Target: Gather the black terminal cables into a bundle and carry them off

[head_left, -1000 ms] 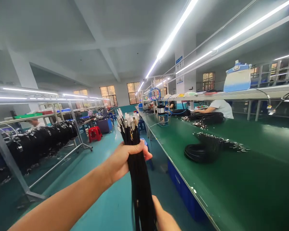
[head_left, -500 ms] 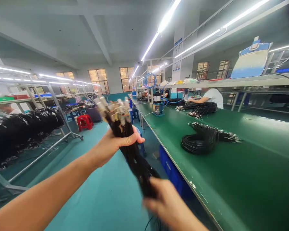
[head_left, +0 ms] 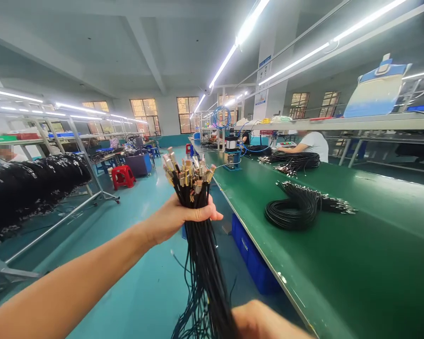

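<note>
A thick bundle of black cables (head_left: 207, 254) with metal connectors at its upper end hangs over the aisle, left of the green table. My left hand (head_left: 194, 214) is wrapped round it just below the connectors, thumb across the front. Lower down, near the bottom edge of the view, my right hand (head_left: 257, 320) is against the bundle's right side; its fingers are hidden behind the cables. Some loose strands spread out to the left of the lower bundle.
On the green table (head_left: 356, 263) lie a coiled cable bundle (head_left: 293, 209) and further cable piles (head_left: 298, 161). A person (head_left: 314, 143) sits beyond. Blue bins (head_left: 249, 249) stand beneath the edge. At left are a cable-laden rack (head_left: 38, 188) and a red stool (head_left: 123, 176).
The connector end has shifted slightly right and lower, and the bundle is more upright. My right hand has slid down along the cables. Loose strands now show below.
</note>
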Demonstrator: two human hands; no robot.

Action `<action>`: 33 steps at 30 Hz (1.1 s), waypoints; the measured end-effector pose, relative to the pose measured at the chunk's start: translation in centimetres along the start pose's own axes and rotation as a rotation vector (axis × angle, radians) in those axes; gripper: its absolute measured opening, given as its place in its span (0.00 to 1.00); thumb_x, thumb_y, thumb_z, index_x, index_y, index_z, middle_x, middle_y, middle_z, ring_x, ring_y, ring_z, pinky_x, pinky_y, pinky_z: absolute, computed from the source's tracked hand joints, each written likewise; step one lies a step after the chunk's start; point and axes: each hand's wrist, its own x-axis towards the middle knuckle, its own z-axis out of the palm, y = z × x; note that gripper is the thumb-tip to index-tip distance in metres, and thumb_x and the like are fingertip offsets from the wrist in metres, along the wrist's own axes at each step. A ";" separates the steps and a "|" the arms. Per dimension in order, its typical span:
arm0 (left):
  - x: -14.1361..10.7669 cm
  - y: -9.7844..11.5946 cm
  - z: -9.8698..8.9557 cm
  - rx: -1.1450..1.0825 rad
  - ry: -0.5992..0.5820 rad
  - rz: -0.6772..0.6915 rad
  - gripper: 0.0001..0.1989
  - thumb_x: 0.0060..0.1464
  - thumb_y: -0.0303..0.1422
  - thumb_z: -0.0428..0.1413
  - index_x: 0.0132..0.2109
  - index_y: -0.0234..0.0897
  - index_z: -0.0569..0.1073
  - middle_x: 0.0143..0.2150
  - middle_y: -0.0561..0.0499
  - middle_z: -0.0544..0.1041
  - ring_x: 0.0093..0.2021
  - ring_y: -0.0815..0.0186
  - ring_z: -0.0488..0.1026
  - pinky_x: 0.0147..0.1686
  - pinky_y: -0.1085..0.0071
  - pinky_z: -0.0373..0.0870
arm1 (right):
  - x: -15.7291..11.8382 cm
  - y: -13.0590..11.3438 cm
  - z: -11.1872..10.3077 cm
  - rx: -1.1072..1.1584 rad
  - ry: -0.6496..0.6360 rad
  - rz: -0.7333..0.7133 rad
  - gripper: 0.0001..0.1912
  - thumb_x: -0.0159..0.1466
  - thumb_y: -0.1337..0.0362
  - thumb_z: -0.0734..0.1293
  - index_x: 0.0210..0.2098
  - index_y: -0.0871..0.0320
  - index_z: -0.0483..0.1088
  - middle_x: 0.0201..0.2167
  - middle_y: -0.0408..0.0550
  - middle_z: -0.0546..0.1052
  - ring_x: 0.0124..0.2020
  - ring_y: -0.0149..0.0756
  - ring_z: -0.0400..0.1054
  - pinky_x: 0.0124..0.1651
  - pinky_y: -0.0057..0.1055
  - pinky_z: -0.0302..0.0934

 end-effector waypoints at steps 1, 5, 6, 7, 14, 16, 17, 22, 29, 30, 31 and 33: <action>0.0 -0.2 0.2 -0.019 -0.013 -0.014 0.13 0.47 0.38 0.68 0.31 0.35 0.75 0.30 0.51 0.77 0.42 0.55 0.78 0.48 0.61 0.69 | 0.0 0.0 -0.7 0.027 0.006 -0.015 0.20 0.61 0.46 0.66 0.30 0.58 0.75 0.26 0.45 0.78 0.32 0.39 0.74 0.36 0.36 0.67; -0.2 -0.5 1.2 -0.137 -0.148 -0.061 0.12 0.49 0.38 0.68 0.32 0.36 0.75 0.30 0.52 0.77 0.41 0.58 0.78 0.49 0.58 0.71 | 1.9 -1.0 -1.0 0.023 0.161 -0.079 0.17 0.62 0.59 0.64 0.49 0.57 0.70 0.51 0.51 0.75 0.49 0.40 0.68 0.54 0.39 0.60; -0.3 -0.5 1.3 -0.157 -0.203 -0.065 0.11 0.50 0.37 0.67 0.32 0.35 0.76 0.31 0.51 0.77 0.41 0.58 0.78 0.50 0.58 0.71 | 2.2 -1.5 0.1 0.010 0.114 -0.100 0.22 0.55 0.63 0.71 0.50 0.54 0.71 0.50 0.47 0.76 0.49 0.39 0.69 0.53 0.34 0.62; -0.4 -0.5 1.3 -0.171 -0.252 -0.069 0.11 0.52 0.37 0.67 0.33 0.34 0.76 0.31 0.51 0.77 0.41 0.58 0.78 0.51 0.58 0.70 | 2.4 -2.0 1.5 -0.006 0.037 -0.114 0.24 0.46 0.67 0.76 0.43 0.54 0.74 0.42 0.42 0.79 0.42 0.38 0.72 0.44 0.28 0.66; -2.1 -1.0 0.0 -0.120 -0.236 -0.029 0.11 0.54 0.39 0.65 0.34 0.37 0.75 0.33 0.53 0.74 0.49 0.56 0.75 0.52 0.61 0.68 | 3.2 -1.3 1.4 -0.294 0.221 -0.195 0.04 0.55 0.70 0.70 0.30 0.58 0.75 0.27 0.43 0.76 0.32 0.40 0.69 0.38 0.34 0.63; -2.4 -1.0 -0.3 -0.051 -0.153 -0.001 0.10 0.55 0.40 0.64 0.35 0.39 0.75 0.37 0.53 0.74 0.55 0.57 0.71 0.55 0.65 0.64 | 4.1 -0.3 -1.0 -0.384 0.405 -0.206 0.18 0.58 0.74 0.63 0.46 0.57 0.73 0.50 0.54 0.74 0.48 0.50 0.67 0.52 0.45 0.58; -2.5 -1.0 -0.5 -0.030 -0.118 -0.004 0.10 0.56 0.40 0.64 0.35 0.40 0.75 0.38 0.53 0.74 0.57 0.57 0.69 0.56 0.65 0.63 | 4.4 0.0 -1.5 -0.417 0.489 -0.195 0.21 0.57 0.76 0.61 0.49 0.59 0.71 0.54 0.58 0.70 0.53 0.52 0.63 0.55 0.49 0.54; -1.2 -1.3 -1.0 0.121 -0.131 -0.030 0.11 0.55 0.41 0.63 0.34 0.39 0.76 0.36 0.52 0.75 0.53 0.53 0.73 0.52 0.62 0.64 | 2.2 -0.2 0.3 -0.424 0.394 -0.200 0.18 0.52 0.77 0.63 0.40 0.56 0.73 0.28 0.40 0.74 0.30 0.35 0.70 0.32 0.26 0.63; 0.0 -1.5 0.6 -0.050 -0.329 -0.014 0.07 0.56 0.38 0.63 0.35 0.39 0.76 0.35 0.53 0.74 0.51 0.56 0.74 0.53 0.62 0.67 | 0.9 -0.2 -3.9 -0.455 0.475 -0.183 0.12 0.57 0.74 0.63 0.38 0.58 0.72 0.42 0.48 0.75 0.41 0.39 0.69 0.43 0.34 0.62; 0.1 -1.1 0.8 -0.044 -0.356 0.001 0.07 0.57 0.37 0.63 0.36 0.40 0.76 0.35 0.53 0.75 0.51 0.56 0.74 0.53 0.61 0.68 | 1.1 -0.1 -3.5 -0.459 0.506 -0.181 0.13 0.58 0.75 0.63 0.41 0.59 0.71 0.44 0.49 0.74 0.42 0.40 0.69 0.44 0.37 0.62; 0.3 -0.7 0.9 -0.027 -0.390 0.003 0.06 0.57 0.36 0.63 0.36 0.39 0.76 0.34 0.52 0.75 0.50 0.55 0.75 0.52 0.59 0.68 | 1.2 0.1 -2.7 -0.457 0.492 -0.187 0.14 0.57 0.77 0.64 0.42 0.59 0.71 0.40 0.47 0.75 0.41 0.39 0.70 0.43 0.36 0.63; 0.5 0.0 0.8 0.007 -0.471 -0.046 0.07 0.57 0.37 0.63 0.36 0.39 0.76 0.34 0.51 0.76 0.48 0.53 0.76 0.50 0.57 0.69 | 0.9 0.4 -0.2 -0.457 0.381 -0.199 0.02 0.62 0.70 0.68 0.32 0.60 0.71 0.26 0.37 0.73 0.27 0.31 0.69 0.31 0.29 0.64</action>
